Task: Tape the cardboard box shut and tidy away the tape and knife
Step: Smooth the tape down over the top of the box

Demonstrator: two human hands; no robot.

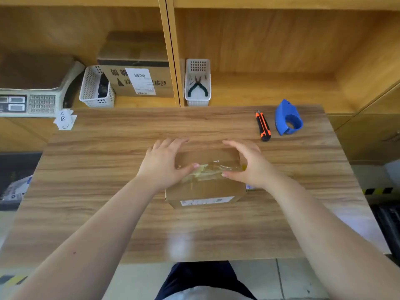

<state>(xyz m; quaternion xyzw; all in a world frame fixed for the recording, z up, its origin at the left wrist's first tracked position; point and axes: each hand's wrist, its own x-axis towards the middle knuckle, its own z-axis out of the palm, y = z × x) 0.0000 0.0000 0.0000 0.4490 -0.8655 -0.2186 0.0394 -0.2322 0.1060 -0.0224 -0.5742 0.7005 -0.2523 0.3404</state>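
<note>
A small cardboard box point(205, 189) sits in the middle of the wooden table point(108, 191), its flaps closed under a strip of clear tape point(213, 167) across the top. My left hand point(164, 163) presses on the box's left side, thumb on the tape. My right hand point(249, 163) rests on the right side, thumb on the tape too. Both hands lie flat with fingers spread, gripping nothing. An orange and black utility knife point(263, 126) lies at the far right of the table. A blue tape dispenser point(287, 118) stands just right of it.
On the shelf behind the table stand a white basket holding pliers point(197, 85), a second white basket point(96, 87), a labelled cardboard carton point(138, 76) and a weighing scale point(28, 100). Paper notes point(65, 120) lie at the table's far-left corner.
</note>
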